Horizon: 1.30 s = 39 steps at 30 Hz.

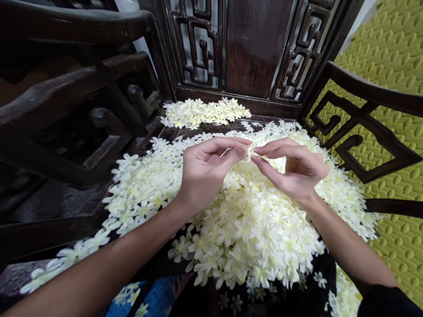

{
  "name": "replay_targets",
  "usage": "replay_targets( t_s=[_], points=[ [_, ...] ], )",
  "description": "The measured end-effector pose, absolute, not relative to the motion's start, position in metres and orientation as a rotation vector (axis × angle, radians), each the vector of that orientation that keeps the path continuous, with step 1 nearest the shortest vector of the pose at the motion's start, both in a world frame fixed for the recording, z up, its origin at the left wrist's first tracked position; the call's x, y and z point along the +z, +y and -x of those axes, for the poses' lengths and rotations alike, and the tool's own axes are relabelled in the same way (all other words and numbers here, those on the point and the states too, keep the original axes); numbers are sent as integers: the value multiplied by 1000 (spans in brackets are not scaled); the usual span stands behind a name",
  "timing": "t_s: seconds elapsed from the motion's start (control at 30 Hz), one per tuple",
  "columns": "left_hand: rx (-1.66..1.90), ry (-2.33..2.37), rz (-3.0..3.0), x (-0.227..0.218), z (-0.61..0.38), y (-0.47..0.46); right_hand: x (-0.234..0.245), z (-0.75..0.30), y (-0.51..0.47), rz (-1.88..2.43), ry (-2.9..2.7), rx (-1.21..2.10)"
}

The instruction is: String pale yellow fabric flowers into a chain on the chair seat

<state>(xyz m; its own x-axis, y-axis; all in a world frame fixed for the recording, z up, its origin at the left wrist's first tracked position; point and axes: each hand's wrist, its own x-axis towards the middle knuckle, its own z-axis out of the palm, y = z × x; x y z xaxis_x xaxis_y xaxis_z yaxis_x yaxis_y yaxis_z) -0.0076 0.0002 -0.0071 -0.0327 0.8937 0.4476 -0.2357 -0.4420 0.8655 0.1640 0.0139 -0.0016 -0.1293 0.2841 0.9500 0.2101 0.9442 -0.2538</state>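
My left hand [211,167] and my right hand [292,165] meet above a big heap of loose white flowers [251,229] with pale yellow centres. Between the fingertips is a small white flower [250,152], partly covered by the fingers. My left thumb and forefinger pinch it from the left. From the right, my right thumb and fingertips close in at its edge; whether they press on it or only touch it is hard to make out. The heap spreads beneath both wrists and down onto the dark cloth of my lap.
A separate row of flowers [206,112] lies at the back of the dark wooden seat. Carved wooden chair backs and arms [360,127] surround the heap. Yellow textured matting [396,246] covers the right side. Something blue [155,299] with scattered flowers shows below.
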Motion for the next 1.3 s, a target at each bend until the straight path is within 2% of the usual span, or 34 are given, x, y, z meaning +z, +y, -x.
replay_targets(
  t_s=[0.6, 0.83, 1.1, 1.3],
  points=[
    [1574, 790, -1384, -9, 7, 0, 1, -166, 7, 399, -1749, 510],
    [1586, 760, -1284, -10, 11, 4, 2, -169, 5, 332, -1956, 718],
    [1586, 737, -1300, -9, 7, 1, 0, -168, 17, 390, -1696, 189],
    [1593, 750, -1319, -7, 7, 0, -1, -165, 13, 416, -1693, 182]
  ],
)
